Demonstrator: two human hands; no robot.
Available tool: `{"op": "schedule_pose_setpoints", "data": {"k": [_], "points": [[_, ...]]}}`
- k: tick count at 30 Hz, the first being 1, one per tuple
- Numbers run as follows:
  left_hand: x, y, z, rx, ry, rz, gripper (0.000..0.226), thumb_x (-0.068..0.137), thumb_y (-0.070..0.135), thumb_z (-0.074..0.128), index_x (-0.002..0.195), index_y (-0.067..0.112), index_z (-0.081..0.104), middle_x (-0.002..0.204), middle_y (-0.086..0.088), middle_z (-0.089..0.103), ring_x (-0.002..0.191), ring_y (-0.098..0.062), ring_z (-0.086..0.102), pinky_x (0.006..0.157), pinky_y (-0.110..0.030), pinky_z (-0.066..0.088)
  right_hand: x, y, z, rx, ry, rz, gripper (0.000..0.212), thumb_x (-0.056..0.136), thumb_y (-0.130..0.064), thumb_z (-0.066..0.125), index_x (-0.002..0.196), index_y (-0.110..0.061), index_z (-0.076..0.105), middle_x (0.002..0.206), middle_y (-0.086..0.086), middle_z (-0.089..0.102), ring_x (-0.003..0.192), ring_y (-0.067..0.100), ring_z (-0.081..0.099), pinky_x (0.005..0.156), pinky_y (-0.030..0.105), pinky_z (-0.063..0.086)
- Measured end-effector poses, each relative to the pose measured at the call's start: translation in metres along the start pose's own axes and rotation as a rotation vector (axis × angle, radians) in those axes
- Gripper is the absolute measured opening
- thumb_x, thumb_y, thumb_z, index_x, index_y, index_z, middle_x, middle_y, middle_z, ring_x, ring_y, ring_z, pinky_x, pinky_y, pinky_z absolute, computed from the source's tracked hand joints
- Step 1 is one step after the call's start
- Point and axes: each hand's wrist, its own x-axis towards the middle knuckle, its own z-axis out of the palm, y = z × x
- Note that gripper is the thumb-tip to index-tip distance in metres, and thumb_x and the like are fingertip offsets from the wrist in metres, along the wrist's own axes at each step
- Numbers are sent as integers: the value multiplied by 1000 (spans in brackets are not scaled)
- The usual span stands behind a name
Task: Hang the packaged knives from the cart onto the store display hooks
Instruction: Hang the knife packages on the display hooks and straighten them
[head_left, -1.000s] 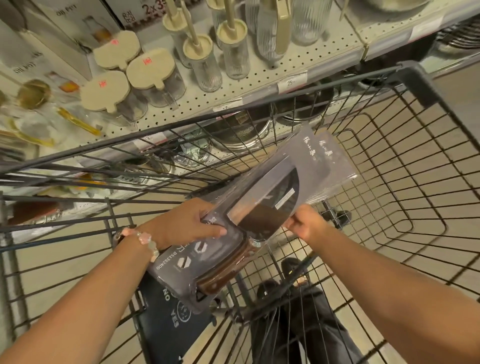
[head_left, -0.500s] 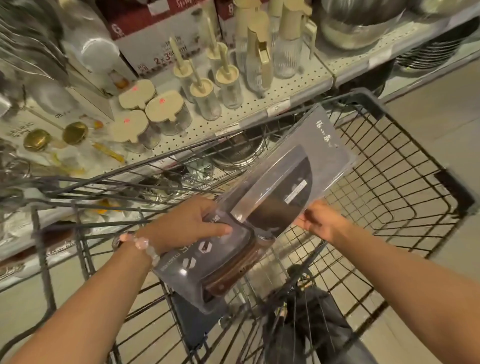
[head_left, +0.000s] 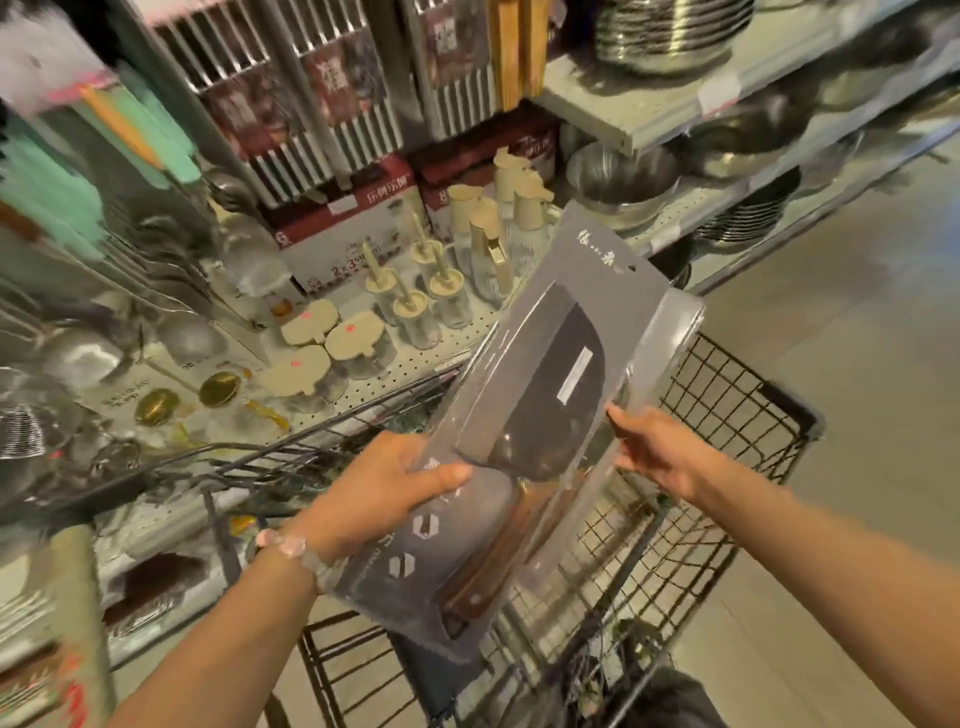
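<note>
Since half a second before, both my hands had lifted the packaged knife (head_left: 540, 415) higher above the cart (head_left: 727, 415), its card top swinging toward one o'clock. My left hand (head_left: 374, 499) clamped the lower blister, thumb pressed flat over the plastic near the handle, wrist bent inward. The cleaver looked heavy at the blade, its card stiff, its clear shell slippery; I judged the edges the safest hold. My right hand (head_left: 649, 452) pinched the right edge at three o'clock, forearm reaching forward.
</note>
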Motion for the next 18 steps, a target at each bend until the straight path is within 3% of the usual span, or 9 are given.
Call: {"op": "schedule_pose_setpoints", "data": {"k": [2,5,10,13,15,18], "points": [[-10,11,-2,-45,3,29,19,82,25,67,83,5,67,72,0,73,66,-9,68,59,-18,51,-14,-14,8,-51,-13,-54,12,90,-16,58,98,-7,58,86,7,66,70,14,62,56,21,55],[-28,28,-10,-100,41,82,30,77,28,68,96,4,68,86,-7,75,77,-18,71,66,-24,55,-39,-37,21,-105,3,-138,6,91,-16,57,88,-12,54,79,1,63,63,9,58,48,18,49],[-66,55,-14,-147,121,194,5,82,12,63,87,12,66,76,6,74,70,-4,68,61,-14,50,-80,-74,31,-118,-53,-255,6,92,-16,56,86,-14,58,78,0,67,64,8,63,56,22,49],[-93,67,-12,-196,181,265,29,83,17,66,111,13,62,106,2,72,99,-11,67,81,-21,52,-114,-96,36,-121,-86,-325,6,93,-18,55,94,-12,56,75,0,66,70,11,63,65,27,53],[-113,77,-8,-211,199,315,42,84,19,66,124,18,55,122,4,65,113,-10,60,92,-24,49,-142,-106,40,-146,-124,-385,9,94,-17,53,93,-8,55,71,0,67,68,11,64,61,26,52],[-144,94,4,-226,249,378,47,82,15,62,128,19,50,119,11,65,111,-4,60,84,-15,50,-180,-115,47,-143,-177,-449,18,95,-15,51,78,-12,54,66,-3,68,66,9,64,58,22,50]]}}
